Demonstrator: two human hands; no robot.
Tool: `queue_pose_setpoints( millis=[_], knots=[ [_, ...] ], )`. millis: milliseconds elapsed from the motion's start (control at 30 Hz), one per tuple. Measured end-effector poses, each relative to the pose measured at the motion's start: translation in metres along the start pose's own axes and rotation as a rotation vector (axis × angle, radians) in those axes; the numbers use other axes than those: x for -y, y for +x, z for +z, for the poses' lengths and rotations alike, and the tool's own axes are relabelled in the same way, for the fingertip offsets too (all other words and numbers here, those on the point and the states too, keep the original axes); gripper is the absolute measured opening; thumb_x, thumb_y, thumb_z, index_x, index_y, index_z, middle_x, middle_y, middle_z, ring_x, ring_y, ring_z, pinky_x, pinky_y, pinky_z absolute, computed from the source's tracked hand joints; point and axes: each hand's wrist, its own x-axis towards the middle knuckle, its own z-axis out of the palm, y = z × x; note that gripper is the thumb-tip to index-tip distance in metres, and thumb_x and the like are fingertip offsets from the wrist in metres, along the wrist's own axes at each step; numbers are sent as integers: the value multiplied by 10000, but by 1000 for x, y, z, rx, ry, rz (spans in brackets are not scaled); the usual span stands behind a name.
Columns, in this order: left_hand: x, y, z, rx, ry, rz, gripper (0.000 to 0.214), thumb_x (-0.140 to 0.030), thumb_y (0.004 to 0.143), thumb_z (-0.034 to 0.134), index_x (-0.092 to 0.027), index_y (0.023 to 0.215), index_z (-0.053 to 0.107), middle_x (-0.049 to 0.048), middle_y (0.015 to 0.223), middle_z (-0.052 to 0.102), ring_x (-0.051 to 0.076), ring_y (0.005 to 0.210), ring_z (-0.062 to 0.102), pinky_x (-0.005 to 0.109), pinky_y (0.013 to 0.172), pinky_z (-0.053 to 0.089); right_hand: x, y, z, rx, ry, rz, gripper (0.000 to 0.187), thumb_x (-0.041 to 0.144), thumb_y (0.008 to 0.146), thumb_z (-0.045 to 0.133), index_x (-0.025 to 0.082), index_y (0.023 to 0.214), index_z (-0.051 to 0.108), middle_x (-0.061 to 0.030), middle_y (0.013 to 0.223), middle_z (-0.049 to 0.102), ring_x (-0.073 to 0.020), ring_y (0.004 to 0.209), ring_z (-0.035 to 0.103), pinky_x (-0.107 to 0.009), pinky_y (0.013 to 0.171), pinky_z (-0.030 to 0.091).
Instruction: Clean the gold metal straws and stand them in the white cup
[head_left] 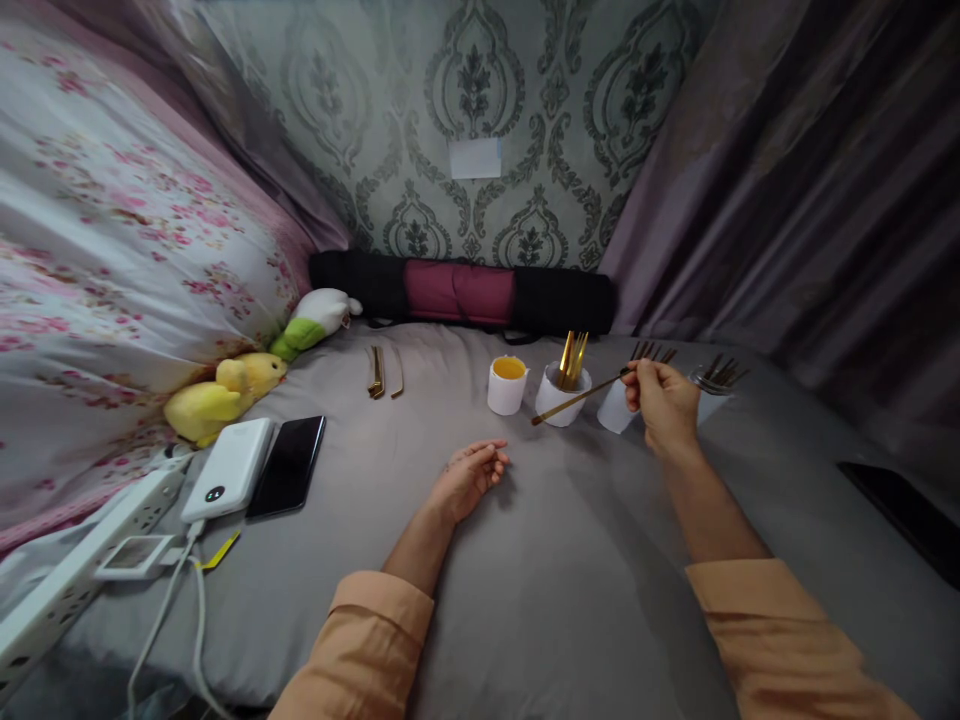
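Observation:
Pinched in my right hand (664, 405) is a thin brown stick (577, 398), slanting down to the left; its lower end is slightly thicker, and I cannot tell its exact kind. It crosses in front of a white cup (551, 408) of upright gold sticks (574, 360). My left hand (471, 478) rests on the grey cloth, index finger stretched, the others loosely curled, with nothing visible in it. Beyond it stands a white cup (504, 392) with a yellow inside. Behind my right hand, partly hidden, are a white container (616, 408) and a clear-rimmed one (711, 405), both with dark sticks.
Several bent gold tubes (376, 373) lie at the back left. Nearer are a phone (287, 467), a white power bank (229, 468) and a power strip (82, 570) with cables. Plush toys (225, 398) line the left curtain. A black-and-maroon roll (461, 292) borders the back; a dark flat object (904, 515) lies right.

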Motion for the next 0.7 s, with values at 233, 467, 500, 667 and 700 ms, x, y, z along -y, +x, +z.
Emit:
queue_pose_setpoints(
  millis=[233, 467, 500, 667, 700],
  knots=[
    [0, 2, -3, 9, -38, 7, 178, -147, 759, 543, -76, 918, 581, 51, 716, 571, 64, 565, 506, 194, 547, 404, 16, 22, -8, -87, -16, -94, 186, 304, 750, 505, 132, 712, 562, 7, 554, 518, -48, 366, 397, -174, 310, 300],
    [-1, 2, -3, 5, -47, 2, 169, -142, 759, 542, -82, 912, 584, 51, 719, 569, 66, 574, 503, 197, 552, 399, 21, 49, -15, -204, -135, -202, 208, 301, 779, 451, 129, 746, 564, -15, 583, 546, -50, 370, 412, -172, 328, 311],
    [-1, 2, -3, 8, -48, 2, 170, -140, 759, 541, -82, 913, 585, 51, 719, 569, 66, 575, 503, 197, 554, 399, 21, 53, -15, -213, -172, -217, 223, 306, 785, 440, 126, 762, 570, -25, 599, 561, -51, 373, 419, -173, 334, 315],
    [-1, 3, -4, 14, -53, 0, 175, -144, 756, 547, -89, 918, 586, 50, 727, 569, 64, 581, 500, 196, 557, 398, 21, 61, -12, -195, -374, -295, 277, 301, 806, 409, 100, 813, 599, -51, 634, 596, -54, 405, 448, -169, 383, 345],
    [-1, 3, -4, 17, -54, 1, 176, -145, 755, 549, -88, 918, 586, 51, 727, 568, 64, 582, 499, 195, 557, 398, 20, 62, -11, -173, -398, -310, 278, 292, 809, 405, 97, 824, 602, -53, 640, 601, -55, 410, 452, -170, 392, 350]
  ],
)
